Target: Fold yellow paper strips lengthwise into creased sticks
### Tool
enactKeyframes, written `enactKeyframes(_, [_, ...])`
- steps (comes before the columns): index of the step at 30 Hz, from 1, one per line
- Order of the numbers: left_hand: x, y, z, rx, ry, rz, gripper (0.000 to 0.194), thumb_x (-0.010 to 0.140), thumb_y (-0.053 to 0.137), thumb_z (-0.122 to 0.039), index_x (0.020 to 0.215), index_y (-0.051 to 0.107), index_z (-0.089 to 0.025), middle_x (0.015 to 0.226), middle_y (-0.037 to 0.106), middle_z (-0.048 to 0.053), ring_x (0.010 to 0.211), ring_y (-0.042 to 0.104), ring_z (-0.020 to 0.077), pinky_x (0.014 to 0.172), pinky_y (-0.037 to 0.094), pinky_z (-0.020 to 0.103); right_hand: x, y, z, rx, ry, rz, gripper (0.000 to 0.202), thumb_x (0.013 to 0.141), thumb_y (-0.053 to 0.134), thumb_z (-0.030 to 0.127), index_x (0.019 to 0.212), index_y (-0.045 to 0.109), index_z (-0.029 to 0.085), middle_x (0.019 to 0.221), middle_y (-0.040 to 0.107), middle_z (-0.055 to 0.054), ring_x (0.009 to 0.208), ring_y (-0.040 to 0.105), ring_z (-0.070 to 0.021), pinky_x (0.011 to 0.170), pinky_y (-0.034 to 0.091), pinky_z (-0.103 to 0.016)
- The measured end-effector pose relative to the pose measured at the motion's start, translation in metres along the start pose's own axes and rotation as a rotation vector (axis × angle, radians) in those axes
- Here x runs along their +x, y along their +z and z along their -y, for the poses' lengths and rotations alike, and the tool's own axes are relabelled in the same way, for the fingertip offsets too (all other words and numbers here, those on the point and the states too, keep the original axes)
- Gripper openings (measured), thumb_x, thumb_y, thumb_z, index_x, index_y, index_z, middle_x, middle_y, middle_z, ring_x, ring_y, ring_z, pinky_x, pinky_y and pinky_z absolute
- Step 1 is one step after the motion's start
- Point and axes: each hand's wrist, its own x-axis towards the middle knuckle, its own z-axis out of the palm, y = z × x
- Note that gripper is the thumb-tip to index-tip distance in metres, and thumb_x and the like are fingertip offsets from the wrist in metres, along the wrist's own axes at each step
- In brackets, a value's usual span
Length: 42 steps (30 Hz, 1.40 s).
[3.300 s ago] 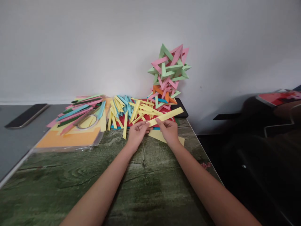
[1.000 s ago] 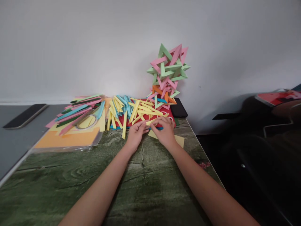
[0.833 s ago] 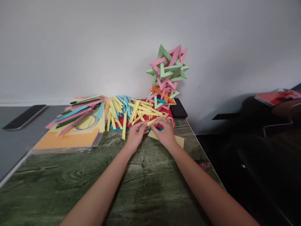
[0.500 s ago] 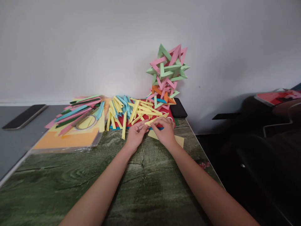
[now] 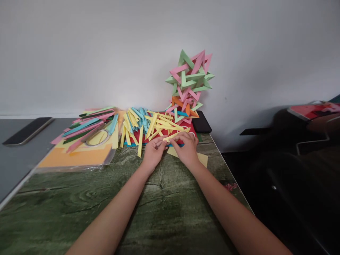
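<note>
Fingers [image 5: 174,145] of 2 hands [image 5: 154,152] [image 5: 189,152] pinch 1 yellow strip [image 5: 175,135]; 2 phones [image 5: 28,131] [image 5: 202,123] lie well apart.

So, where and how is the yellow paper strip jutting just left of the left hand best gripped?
Probably pinch the yellow paper strip by its near end, from the person's side, with the left hand once free: that end juts toward the viewer, uncovered, while the far end lies by the blue paper strips.

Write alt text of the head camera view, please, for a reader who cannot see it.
A left hand and a right hand hold a narrow yellow paper strip over a green wood-patterned table. Beyond them lie yellow strips and blue strips, with a pointed, mostly pink and green paper model before a pale wall.
</note>
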Motion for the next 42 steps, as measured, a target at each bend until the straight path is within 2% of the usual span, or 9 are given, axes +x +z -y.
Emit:
enactKeyframes(4, [-0.001, -0.001, -0.002, -0.049, 0.043, -0.04, 0.039, 0.07, 0.06, -0.031, 0.106, 0.057, -0.015, 0.088, 0.068, 0.007, 0.084, 0.061, 0.0157, 0.08, 0.043, 0.027, 0.001, -0.001, 0.001, 0.024, 0.113, -0.022, 0.03, 0.065, 0.061, 0.045, 0.051, 0.057, 0.02, 0.061, 0.059, -0.001, 0.072, 0.051, -0.0183, 0.074, 0.032, -0.033])
enactKeyframes(7, [-0.002, -0.001, -0.004, -0.09, 0.064, 0.001, 0.041, 0.071, 0.059, -0.032, 0.109, 0.055, -0.016, 0.091, 0.067, 0.008, 0.087, 0.06, 0.0165, 0.083, 0.042, 0.028, 0.003, 0.0, 0.0, 0.185, 0.168, 0.107, 0.033, 0.06, 0.063, 0.05, 0.049, 0.058, 0.019, 0.053, 0.056, -0.001, 0.061, 0.05, -0.0157, 0.063, 0.036, -0.03])
enactKeyframes(11, [-0.003, 0.0, -0.007, -0.087, 0.046, 0.055, 0.042, 0.072, 0.059, -0.032, 0.11, 0.054, -0.016, 0.094, 0.067, 0.008, 0.088, 0.06, 0.0178, 0.083, 0.042, 0.029, 0.006, 0.004, -0.006, 0.502, 0.281, 0.268, 0.031, 0.059, 0.064, 0.046, 0.066, 0.065, 0.016, 0.06, 0.061, -0.002, 0.056, 0.052, -0.0142, 0.054, 0.039, -0.026])
enactKeyframes(18, [-0.004, 0.001, -0.006, -0.017, 0.045, 0.05, 0.04, 0.073, 0.057, -0.032, 0.11, 0.055, -0.016, 0.096, 0.066, 0.008, 0.088, 0.06, 0.0169, 0.083, 0.042, 0.028, 0.005, 0.006, -0.01, 0.719, 0.324, 0.303, 0.027, 0.065, 0.062, 0.034, 0.084, 0.066, 0.015, 0.085, 0.068, -0.007, 0.079, 0.061, -0.0196, 0.074, 0.046, -0.032])
enactKeyframes(23, [-0.002, 0.001, -0.004, -0.011, 0.038, -0.025, 0.039, 0.07, 0.06, -0.032, 0.105, 0.058, -0.015, 0.094, 0.067, 0.009, 0.089, 0.06, 0.0176, 0.079, 0.045, 0.028, 0.006, 0.006, -0.013, 0.689, 0.255, 0.295, 0.02, 0.071, 0.056, 0.032, 0.079, 0.065, 0.016, 0.086, 0.067, -0.006, 0.084, 0.06, -0.0191, 0.082, 0.043, -0.032])
enactKeyframes(31, [0.0, 0.001, -0.003, -0.122, 0.011, -0.084, 0.04, 0.068, 0.063, -0.029, 0.104, 0.058, -0.015, 0.093, 0.067, 0.009, 0.086, 0.062, 0.017, 0.08, 0.046, 0.029, 0.005, 0.007, -0.011, 0.557, 0.174, 0.296, 0.033, 0.079, 0.043, 0.037, 0.058, 0.058, 0.017, 0.051, 0.052, 0.001, 0.054, 0.05, -0.012, 0.059, 0.041, -0.025])
enactKeyframes(35, [0.0, 0.0, -0.005, -0.181, -0.005, -0.106, 0.039, 0.068, 0.063, -0.027, 0.104, 0.057, -0.014, 0.092, 0.067, 0.009, 0.086, 0.062, 0.0164, 0.08, 0.046, 0.028, 0.004, 0.002, -0.003, 0.543, 0.183, 0.125, 0.03, 0.078, 0.045, 0.037, 0.062, 0.059, 0.017, 0.053, 0.052, 0.001, 0.054, 0.049, -0.0117, 0.058, 0.04, -0.024])
enactKeyframes(38, [-0.001, 0.0, -0.005, -0.181, -0.014, -0.096, 0.037, 0.067, 0.064, -0.026, 0.101, 0.058, -0.014, 0.09, 0.068, 0.009, 0.083, 0.063, 0.0159, 0.078, 0.046, 0.027, 0.004, 0.002, 0.0, 0.521, 0.166, 0.022, 0.02, 0.074, 0.05, 0.034, 0.075, 0.06, 0.018, 0.056, 0.053, 0.001, 0.056, 0.049, -0.0117, 0.059, 0.04, -0.024])
enactKeyframes(42, [-0.001, 0.001, -0.003, -0.168, -0.018, -0.084, 0.038, 0.066, 0.065, -0.026, 0.101, 0.059, -0.013, 0.089, 0.068, 0.008, 0.082, 0.063, 0.0154, 0.077, 0.046, 0.027, 0.003, 0.008, -0.004, 0.573, 0.206, 0.167, 0.021, 0.069, 0.055, 0.033, 0.083, 0.058, 0.018, 0.052, 0.048, 0.004, 0.049, 0.045, -0.0103, 0.053, 0.038, -0.024])
